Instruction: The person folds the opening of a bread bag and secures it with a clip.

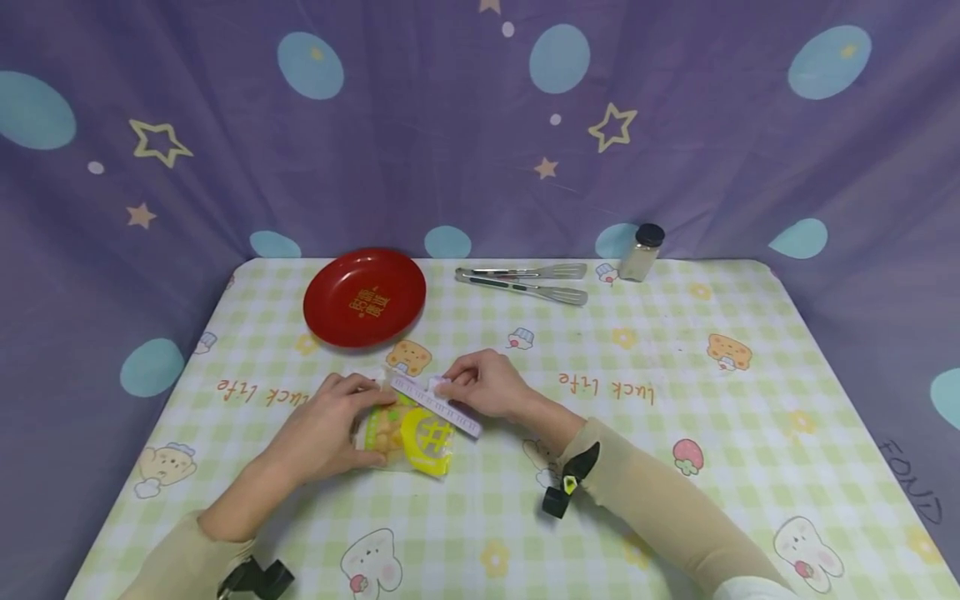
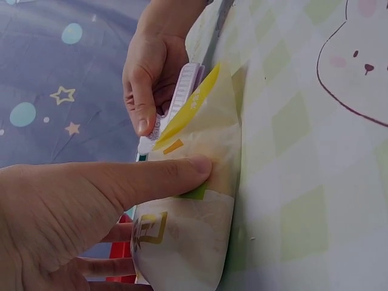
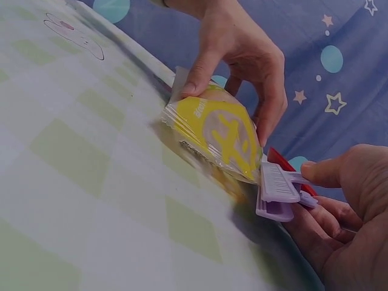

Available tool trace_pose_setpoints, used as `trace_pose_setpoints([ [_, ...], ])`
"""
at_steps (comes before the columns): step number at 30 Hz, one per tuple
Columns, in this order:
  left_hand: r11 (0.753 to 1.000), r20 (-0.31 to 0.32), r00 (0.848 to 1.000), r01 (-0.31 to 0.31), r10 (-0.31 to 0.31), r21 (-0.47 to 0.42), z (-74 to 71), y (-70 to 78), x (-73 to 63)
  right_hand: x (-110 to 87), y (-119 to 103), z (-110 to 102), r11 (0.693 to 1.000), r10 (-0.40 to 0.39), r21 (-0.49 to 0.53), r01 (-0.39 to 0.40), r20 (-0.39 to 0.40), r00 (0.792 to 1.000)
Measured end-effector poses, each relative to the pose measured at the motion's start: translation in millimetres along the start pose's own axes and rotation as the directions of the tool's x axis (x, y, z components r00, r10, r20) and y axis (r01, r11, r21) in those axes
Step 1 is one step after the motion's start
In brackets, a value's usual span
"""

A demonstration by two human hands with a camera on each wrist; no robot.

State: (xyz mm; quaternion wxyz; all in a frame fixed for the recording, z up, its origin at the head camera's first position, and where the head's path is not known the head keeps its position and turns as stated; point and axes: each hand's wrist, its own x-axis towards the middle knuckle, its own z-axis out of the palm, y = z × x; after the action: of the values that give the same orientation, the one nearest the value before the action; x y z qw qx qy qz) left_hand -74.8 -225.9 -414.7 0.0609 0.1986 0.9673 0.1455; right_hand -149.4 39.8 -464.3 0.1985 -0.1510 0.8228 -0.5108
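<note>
In the head view, a clear and yellow printed snack bag [image 1: 431, 442] with pale pieces inside lies on the near middle of the table. My left hand [image 1: 322, 425] grips its left side, thumb on the near face and fingers on the far side. My right hand [image 1: 491, 385] pinches a light purple bag clip [image 1: 441, 407] by its tab, between thumb and fingers. The clip lies slantwise along the bag's upper right edge. In the right wrist view, the clip's two long bars [image 3: 279, 185] stand slightly apart, right at the bag's edge [image 3: 257, 173].
A red plate [image 1: 337, 292] with gold characters stands at the back left. Metal tongs [image 1: 525, 283] lie at the back middle, and a black-capped glass jar [image 1: 641, 254] stands right of them. A purple curtain [image 1: 480, 125] hangs behind the checked tablecloth [image 1: 600, 517].
</note>
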Motion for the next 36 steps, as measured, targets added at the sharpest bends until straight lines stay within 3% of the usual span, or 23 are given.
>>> trace_pose_setpoints([
  [36, 1.000, -0.008, 1.000, -0.011, 0.011, 0.005, 0.7, 1.2, 0.4, 15.7, -8.2, 6.9, 1.000, 0.006, -0.012, -0.006, -0.010, 1.000],
])
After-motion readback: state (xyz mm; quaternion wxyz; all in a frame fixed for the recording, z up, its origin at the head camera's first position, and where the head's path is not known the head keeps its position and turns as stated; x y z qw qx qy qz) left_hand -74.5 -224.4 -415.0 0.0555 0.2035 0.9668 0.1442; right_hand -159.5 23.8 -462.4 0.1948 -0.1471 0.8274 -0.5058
